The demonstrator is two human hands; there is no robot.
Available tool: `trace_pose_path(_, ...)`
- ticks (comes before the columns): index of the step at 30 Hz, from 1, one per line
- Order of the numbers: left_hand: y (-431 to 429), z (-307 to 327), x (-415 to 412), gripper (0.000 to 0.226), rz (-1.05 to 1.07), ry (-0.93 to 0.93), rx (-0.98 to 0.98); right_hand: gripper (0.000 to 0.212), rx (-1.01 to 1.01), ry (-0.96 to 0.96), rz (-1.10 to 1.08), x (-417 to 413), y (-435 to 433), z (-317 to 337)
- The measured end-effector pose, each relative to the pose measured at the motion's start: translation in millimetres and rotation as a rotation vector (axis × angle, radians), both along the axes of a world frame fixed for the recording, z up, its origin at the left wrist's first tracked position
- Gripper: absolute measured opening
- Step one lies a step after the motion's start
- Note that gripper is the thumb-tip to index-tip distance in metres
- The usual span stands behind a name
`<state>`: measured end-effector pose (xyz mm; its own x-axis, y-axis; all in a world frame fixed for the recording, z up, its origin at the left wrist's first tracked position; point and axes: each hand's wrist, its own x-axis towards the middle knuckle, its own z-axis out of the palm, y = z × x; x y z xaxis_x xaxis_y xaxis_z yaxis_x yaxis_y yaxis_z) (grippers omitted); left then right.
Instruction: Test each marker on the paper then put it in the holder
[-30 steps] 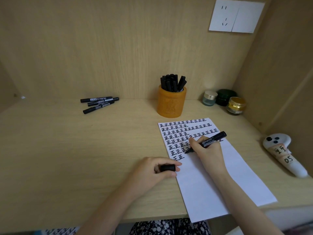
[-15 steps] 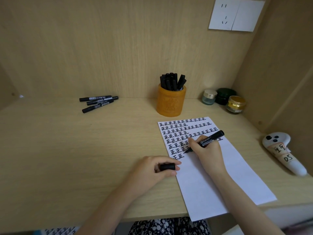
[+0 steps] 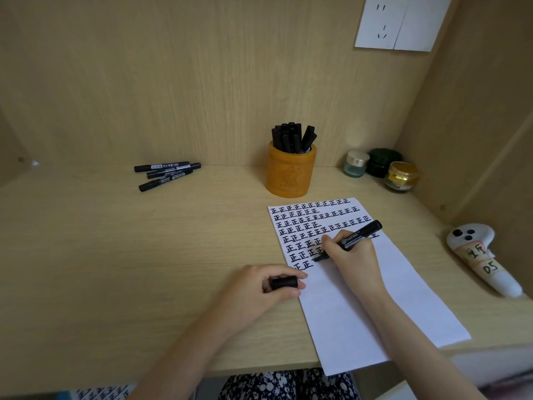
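Note:
My right hand (image 3: 353, 255) grips an uncapped black marker (image 3: 357, 236), its tip touching the white paper (image 3: 360, 307) at the end of the lowest row of written characters. My left hand (image 3: 256, 293) pinches the marker's black cap (image 3: 284, 282) at the paper's left edge and rests on the desk. An orange holder (image 3: 290, 176) with several black markers standing in it sits behind the paper. Three capped black markers (image 3: 167, 174) lie on the desk at the back left.
Three small jars (image 3: 380, 168) stand at the back right corner. A white controller (image 3: 478, 258) with labels lies at the right by the side wall. The wooden desk (image 3: 115, 255) is walled at back and right. A wall socket (image 3: 401, 23) sits high up.
The right hand has moved the marker tip a little lower and left on the paper, starting a new stroke. The left hand keeps still with the cap.

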<state>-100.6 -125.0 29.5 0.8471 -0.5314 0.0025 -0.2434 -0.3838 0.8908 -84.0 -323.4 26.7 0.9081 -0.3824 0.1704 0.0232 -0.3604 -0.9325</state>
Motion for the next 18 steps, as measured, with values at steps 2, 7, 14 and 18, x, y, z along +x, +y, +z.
trace_pose_path(2, 0.2, 0.4, -0.4, 0.030, -0.003, -0.006, 0.010, 0.029, -0.015, 0.011, -0.004, 0.3, -0.3, 0.0)
trace_pose_path(7, 1.0, 0.3, -0.2, 0.030, 0.000, -0.001, 0.006, 0.026, -0.013, 0.017, -0.012, 0.3, -1.0, -0.6)
trace_pose_path(14, 0.3, 0.9, -0.6, 0.029, 0.002, -0.004, 0.013, 0.029, -0.028, 0.012, -0.022, -0.1, 0.1, 0.0)
trace_pose_path(18, 0.3, 1.3, -1.1, 0.027, 0.003, -0.003, 0.012, 0.028, -0.028, 0.000, -0.030, 0.7, -0.8, -1.1)
